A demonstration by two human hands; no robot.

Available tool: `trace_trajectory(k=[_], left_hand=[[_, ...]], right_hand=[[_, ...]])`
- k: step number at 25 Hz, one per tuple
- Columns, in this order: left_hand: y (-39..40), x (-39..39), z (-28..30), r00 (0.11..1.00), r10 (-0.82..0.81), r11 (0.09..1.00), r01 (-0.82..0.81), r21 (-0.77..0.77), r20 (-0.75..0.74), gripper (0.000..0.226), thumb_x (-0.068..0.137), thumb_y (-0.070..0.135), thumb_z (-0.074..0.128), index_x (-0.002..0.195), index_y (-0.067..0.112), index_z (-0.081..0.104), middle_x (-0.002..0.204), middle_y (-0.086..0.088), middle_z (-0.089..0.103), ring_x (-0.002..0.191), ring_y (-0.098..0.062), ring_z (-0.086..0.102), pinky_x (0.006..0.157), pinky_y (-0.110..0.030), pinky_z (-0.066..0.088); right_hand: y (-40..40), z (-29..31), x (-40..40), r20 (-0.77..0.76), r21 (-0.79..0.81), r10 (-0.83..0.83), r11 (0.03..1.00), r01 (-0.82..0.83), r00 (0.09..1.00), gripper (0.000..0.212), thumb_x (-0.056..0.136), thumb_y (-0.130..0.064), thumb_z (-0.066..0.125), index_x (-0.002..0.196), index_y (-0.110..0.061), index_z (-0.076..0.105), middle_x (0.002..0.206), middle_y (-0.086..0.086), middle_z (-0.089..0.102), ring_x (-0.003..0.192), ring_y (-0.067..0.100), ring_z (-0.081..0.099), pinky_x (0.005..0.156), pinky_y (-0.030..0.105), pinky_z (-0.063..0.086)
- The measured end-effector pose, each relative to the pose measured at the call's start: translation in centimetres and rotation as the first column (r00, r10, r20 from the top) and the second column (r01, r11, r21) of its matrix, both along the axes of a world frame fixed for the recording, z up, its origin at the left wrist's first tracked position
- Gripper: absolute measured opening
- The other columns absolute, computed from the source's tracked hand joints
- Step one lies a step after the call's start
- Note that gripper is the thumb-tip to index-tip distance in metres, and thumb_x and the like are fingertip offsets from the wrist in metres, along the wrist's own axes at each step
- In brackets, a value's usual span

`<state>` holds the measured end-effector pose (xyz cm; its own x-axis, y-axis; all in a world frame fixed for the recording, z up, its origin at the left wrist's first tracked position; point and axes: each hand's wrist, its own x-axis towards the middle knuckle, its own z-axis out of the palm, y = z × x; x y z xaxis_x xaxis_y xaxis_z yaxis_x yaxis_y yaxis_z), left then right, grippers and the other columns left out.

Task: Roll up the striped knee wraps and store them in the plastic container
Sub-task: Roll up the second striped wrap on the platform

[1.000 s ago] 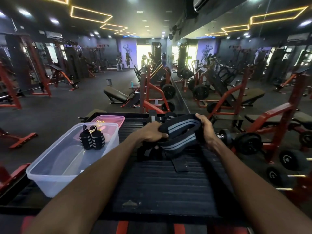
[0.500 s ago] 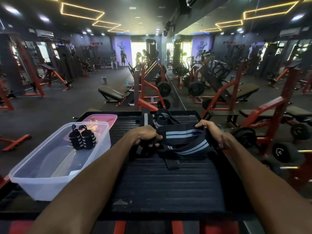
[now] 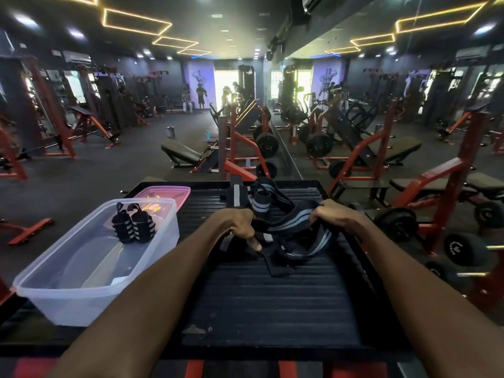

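In a gym lined with red-framed weight machines (image 3: pixel 425 170), a person works at a black ribbed platform (image 3: pixel 261 304), where a clear plastic container (image 3: pixel 81 293) sits at the left edge with its pink lid (image 3: pixel 174 192) lying just behind it and two rolled striped wraps (image 3: pixel 133 226) already standing inside. On the platform between the hands sprawls a loose striped knee wrap (image 3: pixel 297 230), black with grey bands, looped and twisted over itself, its dark end tab lying flat toward the camera. The left hand (image 3: pixel 240 227) grips one bunched section with fingers curled and the thumb pointing down; the right hand (image 3: pixel 331 215) clutches the far side of the same strap, fingers wrapped over its edge. More unrolled wraps (image 3: pixel 252 193) lie heaped at the platform's far rim. The risk here is the tangle: if the roll starts before the loops are pulled straight, twists may be wound in, leaving a lumpy coil likely to spring open. A slack grip could let the elastic band unwind, and a trailing end might snag the heap behind or slide off the platform's edge. The container, perched near the left border, could also be nudged off by a forearm.
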<state>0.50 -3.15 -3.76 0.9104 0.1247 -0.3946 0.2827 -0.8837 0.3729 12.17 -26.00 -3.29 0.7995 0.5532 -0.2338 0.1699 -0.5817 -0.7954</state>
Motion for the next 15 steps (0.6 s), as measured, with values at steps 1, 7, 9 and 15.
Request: trace_trajectory(k=[1,7,9,15], left_hand=[[-0.1,-0.1,0.0,1.0,-0.012,1.0,0.012,-0.012,-0.002,0.069,0.072,0.031,0.086,0.134,0.019,0.06,0.128,0.002,0.065,0.118,-0.022,0.059,0.105,-0.041,0.048],[1.4,-0.7,-0.6,0.975,0.114,0.965,-0.064,-0.253,0.188,0.03,0.098,0.037,0.059,0.111,0.013,0.07,0.106,0.001,0.07,0.096,-0.013,0.063,0.081,-0.025,0.047],[2.4,-0.7,-0.5,0.934,0.265,0.93,-0.181,-0.321,0.241,0.033,0.098,0.04,0.058,0.115,0.014,0.069,0.112,-0.003,0.069,0.097,-0.016,0.064,0.084,-0.03,0.048],[3.7,-0.9,0.7,0.91,0.311,0.94,-0.253,-0.227,0.273,0.035,0.098,0.042,0.056,0.116,0.014,0.065,0.091,-0.004,0.067,0.078,-0.017,0.06,0.068,-0.029,0.044]], right_hand=[[-0.2,0.5,-0.3,0.005,-0.081,0.046,0.996,-0.045,0.999,0.018,0.073,-0.012,0.072,0.089,-0.003,0.072,0.088,0.012,0.075,0.08,0.03,0.071,0.065,0.03,0.054],[-1.5,2.0,-0.1,-0.112,-0.266,0.048,0.961,-0.076,0.993,0.023,0.086,-0.013,0.061,0.108,-0.007,0.06,0.1,0.017,0.069,0.088,0.033,0.067,0.071,0.037,0.053],[-1.9,1.6,0.4,-0.128,-0.315,0.05,0.945,-0.088,0.991,0.029,0.087,-0.006,0.052,0.115,-0.001,0.061,0.105,0.026,0.072,0.087,0.037,0.071,0.073,0.043,0.058],[-1.1,0.0,2.3,0.295,-0.179,-0.103,0.971,0.161,0.95,0.014,0.088,-0.017,0.062,0.093,-0.005,0.067,0.097,0.012,0.068,0.085,0.026,0.064,0.069,0.026,0.046]])
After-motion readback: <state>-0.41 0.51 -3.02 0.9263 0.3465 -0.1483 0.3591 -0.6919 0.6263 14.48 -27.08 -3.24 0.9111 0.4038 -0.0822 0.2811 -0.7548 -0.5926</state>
